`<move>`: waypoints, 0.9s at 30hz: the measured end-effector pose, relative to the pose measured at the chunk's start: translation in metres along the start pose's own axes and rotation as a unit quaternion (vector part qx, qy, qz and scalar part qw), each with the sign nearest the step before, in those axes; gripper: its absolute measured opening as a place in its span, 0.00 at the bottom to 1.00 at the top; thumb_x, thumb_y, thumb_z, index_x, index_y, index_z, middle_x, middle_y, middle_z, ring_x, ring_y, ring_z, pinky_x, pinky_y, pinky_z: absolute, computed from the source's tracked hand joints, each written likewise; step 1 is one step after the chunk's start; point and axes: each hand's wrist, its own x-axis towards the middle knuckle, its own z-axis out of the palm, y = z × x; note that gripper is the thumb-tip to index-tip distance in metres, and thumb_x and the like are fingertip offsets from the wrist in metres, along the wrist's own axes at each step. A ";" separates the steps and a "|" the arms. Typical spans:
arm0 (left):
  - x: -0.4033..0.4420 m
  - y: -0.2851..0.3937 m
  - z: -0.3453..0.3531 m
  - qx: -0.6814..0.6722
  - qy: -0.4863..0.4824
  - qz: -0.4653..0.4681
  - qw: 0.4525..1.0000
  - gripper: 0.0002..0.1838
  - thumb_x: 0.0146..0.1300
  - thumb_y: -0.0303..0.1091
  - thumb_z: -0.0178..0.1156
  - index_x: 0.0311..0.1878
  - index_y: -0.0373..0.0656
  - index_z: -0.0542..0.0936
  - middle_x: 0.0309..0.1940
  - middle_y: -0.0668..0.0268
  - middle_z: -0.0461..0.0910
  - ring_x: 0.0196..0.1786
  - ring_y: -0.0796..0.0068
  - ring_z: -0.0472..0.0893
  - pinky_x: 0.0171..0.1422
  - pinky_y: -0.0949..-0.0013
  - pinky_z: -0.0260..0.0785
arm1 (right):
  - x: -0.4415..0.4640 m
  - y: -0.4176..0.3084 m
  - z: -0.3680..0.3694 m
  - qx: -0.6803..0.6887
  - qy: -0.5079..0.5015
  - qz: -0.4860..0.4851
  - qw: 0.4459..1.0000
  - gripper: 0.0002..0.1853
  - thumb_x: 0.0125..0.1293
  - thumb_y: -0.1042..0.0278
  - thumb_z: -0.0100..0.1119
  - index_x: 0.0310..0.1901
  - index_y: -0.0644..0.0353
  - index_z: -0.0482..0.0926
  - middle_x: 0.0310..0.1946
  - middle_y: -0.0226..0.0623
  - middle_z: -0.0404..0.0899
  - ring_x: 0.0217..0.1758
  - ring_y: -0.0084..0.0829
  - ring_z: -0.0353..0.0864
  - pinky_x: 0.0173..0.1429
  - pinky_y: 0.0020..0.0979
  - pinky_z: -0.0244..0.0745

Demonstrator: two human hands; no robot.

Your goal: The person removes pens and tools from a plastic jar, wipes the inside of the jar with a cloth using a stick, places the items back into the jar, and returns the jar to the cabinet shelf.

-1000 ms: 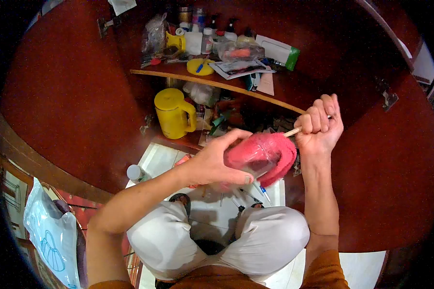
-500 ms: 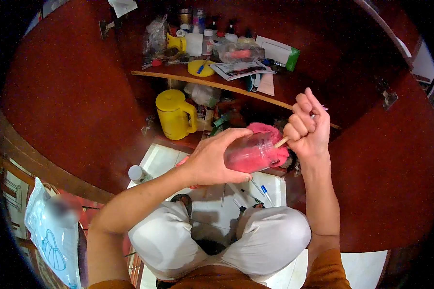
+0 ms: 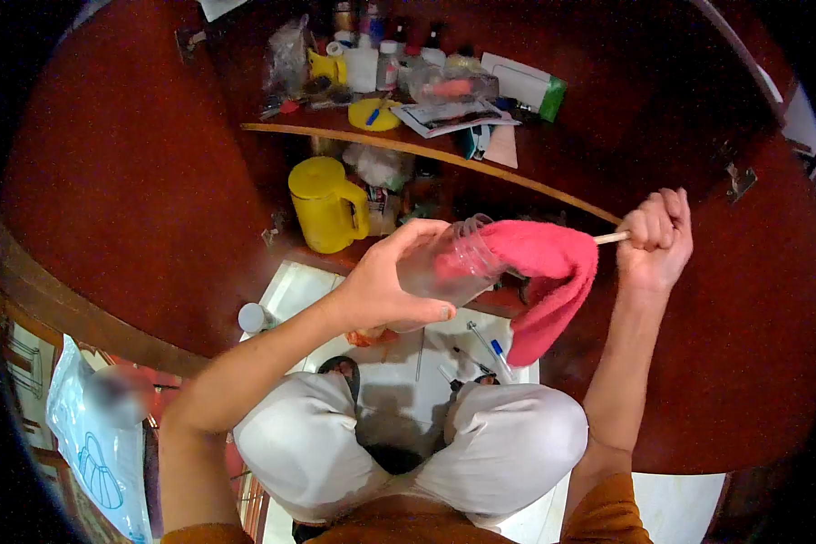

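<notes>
My left hand (image 3: 390, 286) is wrapped round a clear jar (image 3: 449, 272) tilted with its mouth to the upper right. A pink cloth (image 3: 553, 263) comes out of the mouth, bends over and hangs down on the right; part of it is still inside the jar. At the cloth's upper right end is a thin wooden stick (image 3: 611, 238). The other end of this stick is in my right hand (image 3: 653, 238), whose fingers are closed round it. How the cloth and stick are joined is hidden.
Bottles, papers and a yellow lid (image 3: 374, 114) crowd the upper shelf (image 3: 408, 148). A yellow jug (image 3: 325, 204) stands below it. Pens (image 3: 499, 352), a rod and a small white-lidded container (image 3: 252, 317) are on the floor near my feet. A printed plastic bag (image 3: 100, 444) lies at left.
My right hand has moved right with the stick, drawing much of the cloth out of the jar. The cloth now hangs in a long fold. My left hand still holds the jar.
</notes>
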 end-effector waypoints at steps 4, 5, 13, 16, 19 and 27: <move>0.004 -0.006 0.006 0.056 -0.084 0.013 0.995 0.51 0.40 0.36 0.77 0.68 0.40 0.60 0.61 0.57 0.68 0.64 0.67 0.68 0.70 0.64 0.57 | -0.007 0.044 0.011 -0.048 0.030 0.040 0.998 0.19 0.75 0.59 0.40 0.24 0.54 0.68 0.08 0.21 0.52 0.08 0.17 0.41 0.13 0.24 0.36; 0.004 -0.005 0.006 0.051 -0.088 -0.004 0.995 0.51 0.41 0.37 0.76 0.68 0.40 0.60 0.61 0.57 0.68 0.64 0.67 0.68 0.70 0.64 0.57 | -0.005 0.045 0.008 -0.026 0.039 0.041 0.998 0.19 0.75 0.59 0.40 0.24 0.54 0.68 0.08 0.21 0.52 0.08 0.17 0.41 0.13 0.24 0.36; 0.004 -0.016 -0.005 0.093 -0.101 -0.038 0.990 0.49 0.43 0.43 0.74 0.68 0.41 0.60 0.62 0.59 0.68 0.64 0.67 0.68 0.69 0.63 0.59 | 0.000 0.036 -0.047 0.161 0.138 0.016 0.977 0.16 0.73 0.68 0.37 0.25 0.57 0.65 0.09 0.22 0.49 0.10 0.17 0.41 0.14 0.24 0.37; 0.006 -0.038 -0.008 0.109 -0.096 -0.041 0.989 0.49 0.42 0.42 0.74 0.67 0.41 0.61 0.62 0.59 0.67 0.65 0.66 0.68 0.69 0.64 0.59 | -0.001 0.020 -0.062 0.225 0.108 0.001 0.968 0.12 0.73 0.69 0.34 0.29 0.58 0.64 0.10 0.23 0.50 0.10 0.18 0.42 0.14 0.23 0.38; 0.006 -0.046 -0.011 0.077 -0.095 -0.078 0.989 0.49 0.40 0.41 0.75 0.67 0.41 0.61 0.61 0.58 0.68 0.65 0.64 0.68 0.70 0.63 0.58 | -0.003 -0.001 -0.071 0.204 0.102 -0.038 0.973 0.13 0.73 0.71 0.32 0.29 0.58 0.63 0.10 0.25 0.51 0.10 0.18 0.42 0.14 0.24 0.38; 0.015 -0.023 0.004 0.093 -0.192 0.046 0.976 0.50 0.37 0.43 0.77 0.66 0.45 0.65 0.74 0.53 0.48 0.74 0.55 0.55 0.75 0.55 0.48 | -0.014 0.035 -0.089 0.060 0.131 -0.037 0.989 0.18 0.75 0.60 0.39 0.24 0.52 0.63 0.09 0.21 0.48 0.09 0.18 0.40 0.13 0.25 0.37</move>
